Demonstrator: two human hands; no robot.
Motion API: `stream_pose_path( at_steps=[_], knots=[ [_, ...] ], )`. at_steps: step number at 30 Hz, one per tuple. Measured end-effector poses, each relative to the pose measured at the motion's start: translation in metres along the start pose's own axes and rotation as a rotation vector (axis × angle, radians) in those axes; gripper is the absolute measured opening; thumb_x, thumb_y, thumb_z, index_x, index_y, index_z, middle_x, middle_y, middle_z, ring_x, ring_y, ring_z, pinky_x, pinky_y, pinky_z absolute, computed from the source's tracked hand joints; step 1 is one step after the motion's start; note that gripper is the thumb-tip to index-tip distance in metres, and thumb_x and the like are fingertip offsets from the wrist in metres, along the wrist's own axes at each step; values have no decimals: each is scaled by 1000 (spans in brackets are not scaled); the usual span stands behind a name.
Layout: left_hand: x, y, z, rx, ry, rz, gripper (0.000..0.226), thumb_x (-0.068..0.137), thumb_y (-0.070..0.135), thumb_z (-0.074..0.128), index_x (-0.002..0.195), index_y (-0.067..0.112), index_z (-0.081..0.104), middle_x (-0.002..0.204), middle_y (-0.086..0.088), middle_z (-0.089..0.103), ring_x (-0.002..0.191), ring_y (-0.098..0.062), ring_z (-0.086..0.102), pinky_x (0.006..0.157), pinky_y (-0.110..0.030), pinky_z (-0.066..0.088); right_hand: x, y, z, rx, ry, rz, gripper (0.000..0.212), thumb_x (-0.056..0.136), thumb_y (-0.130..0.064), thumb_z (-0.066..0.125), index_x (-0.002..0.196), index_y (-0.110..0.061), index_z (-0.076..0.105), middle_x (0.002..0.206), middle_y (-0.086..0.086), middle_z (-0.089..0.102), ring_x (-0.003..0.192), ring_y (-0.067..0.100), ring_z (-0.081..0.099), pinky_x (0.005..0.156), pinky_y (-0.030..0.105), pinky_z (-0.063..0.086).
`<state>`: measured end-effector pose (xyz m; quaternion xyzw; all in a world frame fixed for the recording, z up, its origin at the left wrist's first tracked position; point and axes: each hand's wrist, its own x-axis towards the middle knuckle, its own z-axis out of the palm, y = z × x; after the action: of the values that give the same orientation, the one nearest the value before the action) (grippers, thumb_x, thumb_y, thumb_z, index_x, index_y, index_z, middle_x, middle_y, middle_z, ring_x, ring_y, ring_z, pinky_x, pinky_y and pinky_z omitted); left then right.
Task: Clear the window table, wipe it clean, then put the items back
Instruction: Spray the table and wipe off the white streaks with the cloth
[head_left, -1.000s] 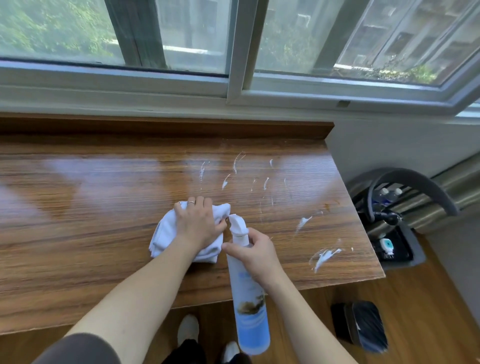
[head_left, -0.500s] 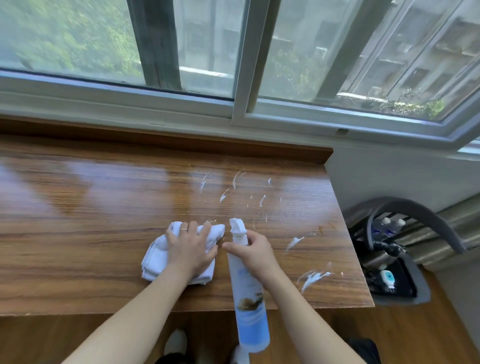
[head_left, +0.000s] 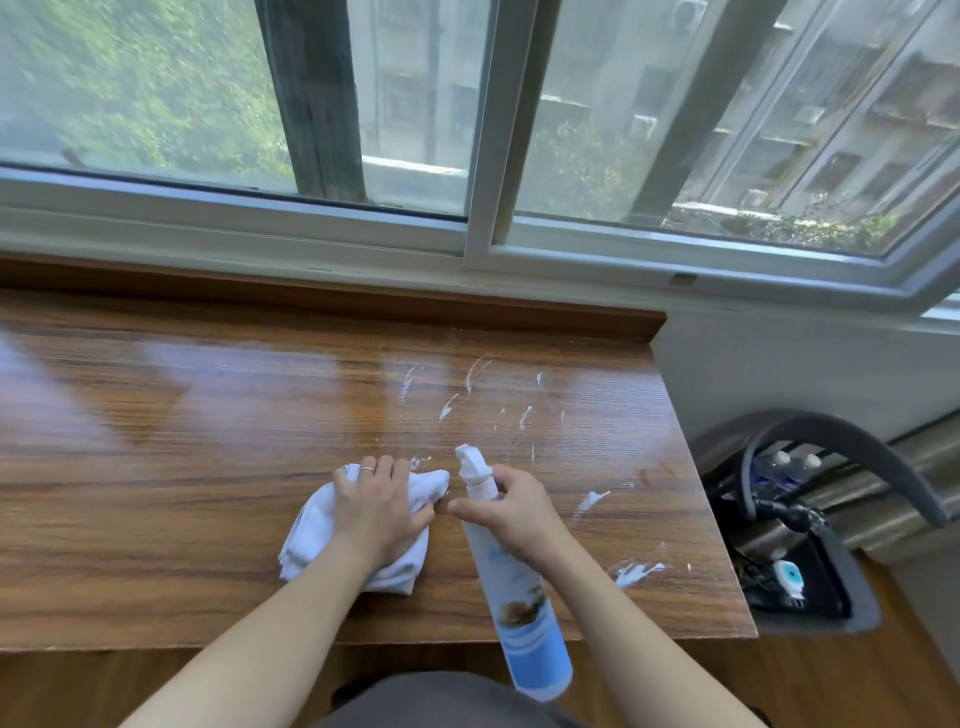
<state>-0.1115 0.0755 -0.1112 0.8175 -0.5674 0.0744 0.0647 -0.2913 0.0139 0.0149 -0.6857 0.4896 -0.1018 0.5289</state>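
The glossy wooden window table (head_left: 156, 493) fills the lower half of the head view. Streaks of white foam (head_left: 636, 570) lie on its right half. A white cloth (head_left: 306, 535) lies bunched near the front edge, and my left hand (head_left: 382, 512) presses down on it with fingers curled over the fabric. My right hand (head_left: 511, 514) grips the neck of a white and blue spray bottle (head_left: 524, 608), which points its nozzle away from me, tilted over the table's front edge.
The window frame (head_left: 478, 228) runs along the back of the table. To the right of the table stands a dark basket (head_left: 841, 613) with bottles and small items under a grey curved handle (head_left: 841, 441). Wooden floor lies below.
The camera has tilted up and back, so the table looks farther down. Both hands stay together near the front edge; the cloth and bottle keep their places relative to the hands.
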Motion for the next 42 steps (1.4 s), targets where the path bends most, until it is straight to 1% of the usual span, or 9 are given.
stream_pose_path(
  at_steps=[5,10,13,18,23,28,34,39,42],
  knots=[
    [31,-2,3,-6,11,26,52,76,58,38,80,12,61,75,-6,58,69,-28,53,67,-46,38,5,-7,4,-11,34,-2,34,77,-32,83,65,-26,51,56,-17,51,55,-2,44,58,20,37],
    [70,-2,-1,68,-150,7,45,85,61,54,95,18,63,90,-4,62,84,-27,55,73,-45,39,-1,-3,15,23,38,28,33,77,-35,82,94,-10,67,72,-13,56,63,-1,47,64,20,39],
    [81,-1,-5,71,-191,-1,47,92,63,42,110,23,58,107,-2,61,100,-25,53,82,-45,38,-9,-3,19,24,34,27,33,76,-37,82,90,-12,66,72,-11,56,64,-1,48,64,19,40],
    [72,0,-7,46,-180,-17,47,90,62,42,111,22,59,108,-2,61,100,-24,52,86,-47,37,-14,-1,17,32,72,36,38,77,-35,83,97,-6,67,75,-9,57,68,4,50,67,25,41],
    [44,-5,-8,-40,-125,-37,57,77,61,39,93,12,65,87,-5,65,82,-27,58,78,-48,39,-16,-1,7,42,55,19,27,79,-30,83,83,-12,64,71,-11,56,66,3,50,64,21,40],
    [13,-2,-11,-71,-35,-64,60,73,61,40,92,10,64,83,-5,64,77,-29,62,79,-52,41,-17,3,-6,25,-7,-30,25,80,-29,83,76,-21,59,72,-10,56,67,4,50,62,18,40],
    [-14,2,-8,-6,3,-120,53,73,58,42,86,10,60,78,-5,57,73,-29,57,75,-49,38,-11,12,-5,9,-93,-18,37,76,-38,81,95,-9,68,79,-8,61,73,7,55,68,26,44],
    [-7,3,-12,-21,35,-120,47,69,52,44,78,9,60,72,-6,56,69,-29,56,68,-47,40,-2,18,3,29,-110,14,31,75,-37,82,66,-26,55,59,-17,52,58,-1,46,58,18,37],
    [-5,1,-13,-56,34,-108,46,69,52,43,75,9,60,70,-5,56,67,-29,56,67,-46,40,4,21,9,78,-92,44,32,72,-40,81,61,-30,52,58,-16,52,59,2,48,61,20,38]
  ],
)
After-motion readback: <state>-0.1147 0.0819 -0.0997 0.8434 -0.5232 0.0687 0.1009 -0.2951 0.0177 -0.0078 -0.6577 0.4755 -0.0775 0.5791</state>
